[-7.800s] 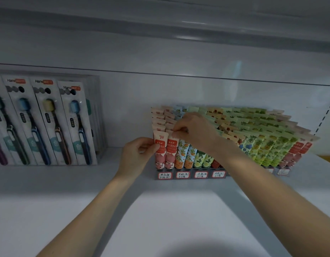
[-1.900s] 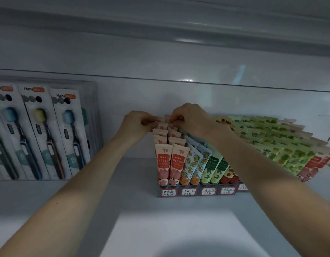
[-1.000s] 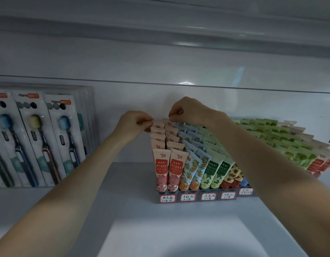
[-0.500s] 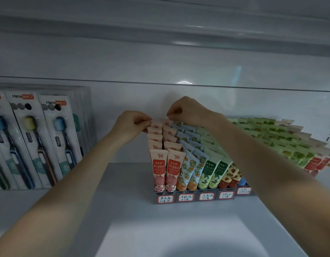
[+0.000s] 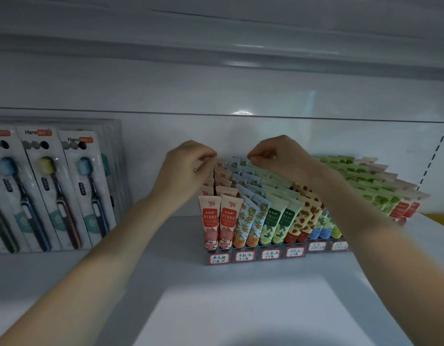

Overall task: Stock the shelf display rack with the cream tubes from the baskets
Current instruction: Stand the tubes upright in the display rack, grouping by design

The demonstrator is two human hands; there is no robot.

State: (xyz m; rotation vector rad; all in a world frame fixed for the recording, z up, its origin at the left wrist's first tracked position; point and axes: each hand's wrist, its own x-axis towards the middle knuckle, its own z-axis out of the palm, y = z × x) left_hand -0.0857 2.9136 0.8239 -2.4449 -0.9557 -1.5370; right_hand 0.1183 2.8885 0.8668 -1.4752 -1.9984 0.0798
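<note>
Cream tubes (image 5: 260, 221) are ranked in the display rack (image 5: 255, 262), its handwritten tags (image 5: 244, 256) illegible. Left hand (image 5: 188, 166) and right hand (image 5: 278, 156) are curled over the back rows; a pinch cannot be told. "Hane" is printed on toothbrush packs (image 5: 66, 191).

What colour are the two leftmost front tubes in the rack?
The tubes are pale pink with red labels; head view.

dim bluish light, soft focus, wide-angle bending at edges.

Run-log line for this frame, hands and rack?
left hand: curled at rear pink tubes, grip unclear | right hand: curled above rear blue tubes, grip unclear | display rack: visible rows stocked
</note>
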